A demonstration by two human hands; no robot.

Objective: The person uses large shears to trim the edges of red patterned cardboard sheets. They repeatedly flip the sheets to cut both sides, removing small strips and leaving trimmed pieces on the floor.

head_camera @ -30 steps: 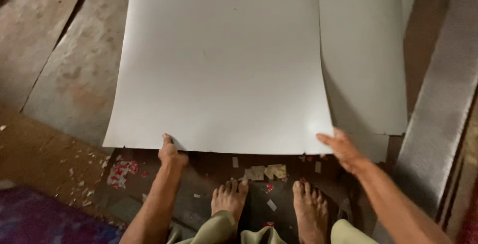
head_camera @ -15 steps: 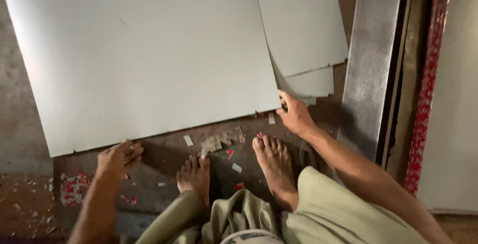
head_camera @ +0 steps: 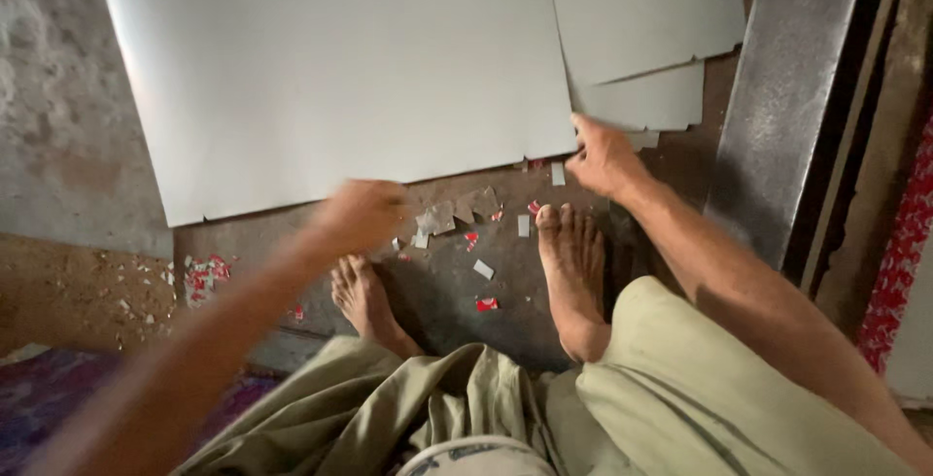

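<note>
On the dark, worn floor (head_camera: 437, 291) a large pale grey sheet of thin board (head_camera: 330, 68) lies flat, filling the far and left part of the view. At its near right corner the right hand (head_camera: 604, 157) grips the edge, fingers curled over it and pinching the sheet. The left hand (head_camera: 358, 216) hovers just at the sheet's near edge, toward the middle; it is blurred, so whether its fingers are spread or pressed together cannot be told, nor whether it touches the board. Just right of the big sheet, two smaller pale grey sheets (head_camera: 646, 19) lie stacked, the upper one overlapping the lower, close beside the right hand. Farther right a long grey metal bar (head_camera: 787, 97) runs from near to far. Between the hands, small scraps of grey and red paper (head_camera: 457, 212) are scattered on the floor. Two bare feet (head_camera: 573, 272) rest near the scraps, with olive green cloth (head_camera: 466, 398) covering the knees at the near edge.
</note>
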